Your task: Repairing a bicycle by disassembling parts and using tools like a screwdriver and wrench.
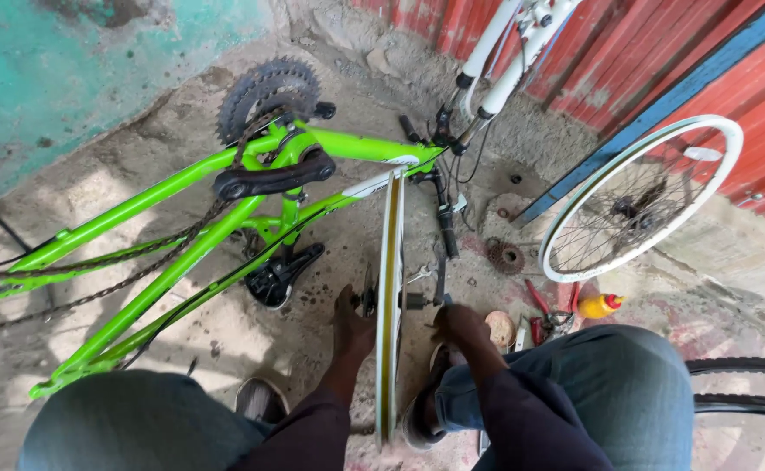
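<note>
You have only one view, from the camera on your head. It looks steeply down and a little forward, over your knees, to the ground in front of you. It is close to your left hand (350, 327) and right hand (459, 324), near the bottom middle. Further away, at the top, it reaches the green bicycle frame (181, 235) and the red wall (662, 52).

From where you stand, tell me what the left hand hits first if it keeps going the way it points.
Probably the wheel hub: the left hand points forward at the upright wheel's centre and looks to be already touching it. Beyond lies the green bike frame; depth is uncertain.
</note>
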